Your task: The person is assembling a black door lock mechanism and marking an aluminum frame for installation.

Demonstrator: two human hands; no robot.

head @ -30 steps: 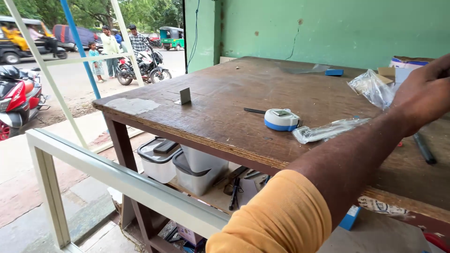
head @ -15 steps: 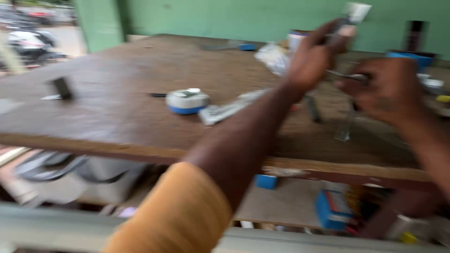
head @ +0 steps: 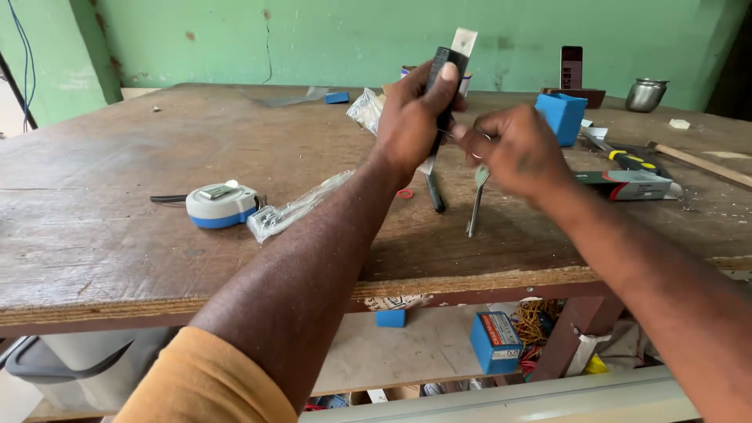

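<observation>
My left hand (head: 415,117) is closed around a slim dark lock body (head: 445,74), held upright above the middle of the wooden workbench (head: 117,227); its pale metal end plate points up and away from me, so the long axis runs near-vertical, tilted slightly right. My right hand (head: 517,149) sits just to the right of it, fingers pinched on a small ring from which a key (head: 479,176) hangs downward. The two hands almost touch, the right one slightly lower and nearer to me. The key lies right of and below the lock's gripped middle. I cannot tell where the keyhole faces.

On the bench: a tape measure (head: 222,205) at left, a clear bag of screws (head: 294,211) beside it, a blue box (head: 562,116) at far right.
</observation>
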